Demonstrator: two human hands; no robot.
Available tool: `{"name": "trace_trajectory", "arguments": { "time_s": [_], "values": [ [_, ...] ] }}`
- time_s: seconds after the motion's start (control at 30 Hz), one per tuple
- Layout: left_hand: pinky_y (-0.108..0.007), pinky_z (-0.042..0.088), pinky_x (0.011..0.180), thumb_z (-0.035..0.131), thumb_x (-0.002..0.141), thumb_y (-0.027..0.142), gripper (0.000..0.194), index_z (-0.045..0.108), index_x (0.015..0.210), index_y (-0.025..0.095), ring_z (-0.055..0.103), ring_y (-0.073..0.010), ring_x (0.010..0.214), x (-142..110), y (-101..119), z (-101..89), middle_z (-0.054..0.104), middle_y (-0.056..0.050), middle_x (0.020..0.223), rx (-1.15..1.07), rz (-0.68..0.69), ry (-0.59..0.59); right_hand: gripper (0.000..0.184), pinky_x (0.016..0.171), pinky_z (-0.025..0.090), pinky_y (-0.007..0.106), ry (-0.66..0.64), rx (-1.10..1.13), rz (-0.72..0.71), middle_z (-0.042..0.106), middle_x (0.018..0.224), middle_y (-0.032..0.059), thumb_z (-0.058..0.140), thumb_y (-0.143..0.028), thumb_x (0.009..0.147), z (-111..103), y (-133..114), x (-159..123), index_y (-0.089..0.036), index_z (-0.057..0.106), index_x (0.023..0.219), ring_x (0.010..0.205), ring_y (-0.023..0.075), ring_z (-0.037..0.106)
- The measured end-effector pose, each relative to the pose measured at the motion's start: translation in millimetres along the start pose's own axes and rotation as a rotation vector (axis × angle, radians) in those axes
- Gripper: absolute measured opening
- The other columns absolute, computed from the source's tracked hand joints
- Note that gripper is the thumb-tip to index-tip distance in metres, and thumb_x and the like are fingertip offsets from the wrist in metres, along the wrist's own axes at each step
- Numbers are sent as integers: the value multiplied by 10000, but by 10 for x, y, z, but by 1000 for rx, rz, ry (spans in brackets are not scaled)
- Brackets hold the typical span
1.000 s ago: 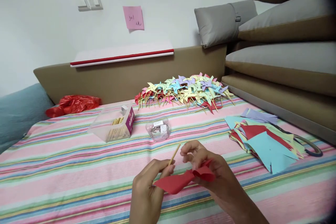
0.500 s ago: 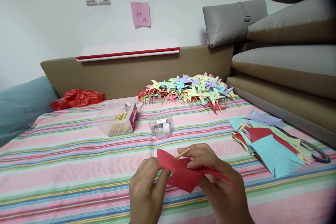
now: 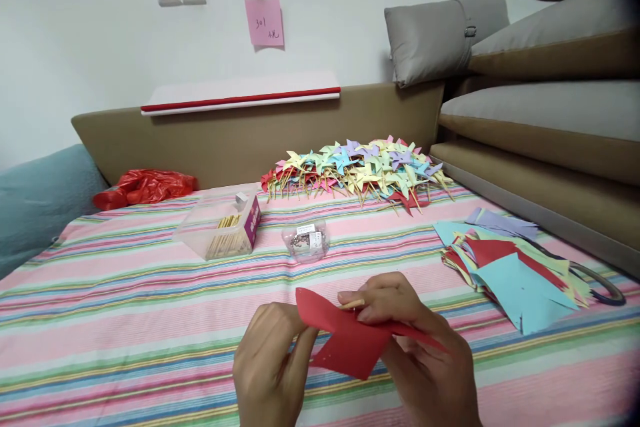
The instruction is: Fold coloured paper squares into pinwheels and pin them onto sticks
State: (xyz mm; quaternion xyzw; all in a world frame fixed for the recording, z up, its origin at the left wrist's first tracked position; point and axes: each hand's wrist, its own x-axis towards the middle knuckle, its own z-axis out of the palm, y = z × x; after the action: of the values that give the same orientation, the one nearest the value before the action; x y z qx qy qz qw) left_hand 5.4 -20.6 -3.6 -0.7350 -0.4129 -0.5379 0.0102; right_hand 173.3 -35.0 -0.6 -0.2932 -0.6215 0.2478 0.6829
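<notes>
Paper [image 3: 350, 340] folding over bed [image 3: 125, 307]
Stick [image 3: 351, 305] axis runs 2 to 8 o'clock; left hand [image 3: 267, 370] and right hand [image 3: 420, 353] fingers pinch red paper closed.

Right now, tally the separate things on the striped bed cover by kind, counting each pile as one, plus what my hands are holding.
Red paper piece, held by both the left hand and right hand: 1
Wooden stick: 1
Pinwheel pile: 1
Cut paper pile: 1
Clear boxes, stick box and pin box: 2
Red plastic bag: 1
Total: 7
</notes>
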Motion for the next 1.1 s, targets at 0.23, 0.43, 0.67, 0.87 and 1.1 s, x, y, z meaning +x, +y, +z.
{"name": "trace_trajectory", "arguments": {
  "time_s": [0.23,0.43,0.67,0.87,1.1],
  "values": [
    [-251,435,604,566,950,113,194,636,814,232,547,-136,595,39,0,18,605,33,674,-26,44,20,273,890,562,361,-8,49,42,767,1077,-4,600,-74,948,4,-30,-5,-318,677,1043,1023,194,652],
    [-258,440,615,563,944,82,197,636,837,230,582,-146,637,0,-53,16,654,10,741,-27,79,7,256,884,546,351,-21,56,60,769,1065,-10,616,-85,944,-9,-38,6,-318,683,1025,1024,190,664],
    [-252,433,612,558,945,74,189,592,840,229,553,-139,638,2,-78,-4,627,19,732,-31,88,-39,208,912,524,328,-35,53,61,769,1068,-18,628,-125,953,-29,-34,20,-313,691,1015,1031,176,672],
    [-247,438,627,567,948,62,183,585,858,221,524,-130,641,30,-91,-14,573,21,703,-32,142,-40,168,917,534,298,-10,109,109,766,1025,-16,632,-167,962,-13,-39,13,-315,700,1002,1017,164,649],
    [-295,450,662,614,856,-78,263,624,928,174,543,-162,735,35,-157,-43,635,-37,784,-83,278,-64,91,867,558,279,49,233,208,735,975,2,655,-234,960,34,-26,-11,-309,706,955,959,158,657]
  ]
}}
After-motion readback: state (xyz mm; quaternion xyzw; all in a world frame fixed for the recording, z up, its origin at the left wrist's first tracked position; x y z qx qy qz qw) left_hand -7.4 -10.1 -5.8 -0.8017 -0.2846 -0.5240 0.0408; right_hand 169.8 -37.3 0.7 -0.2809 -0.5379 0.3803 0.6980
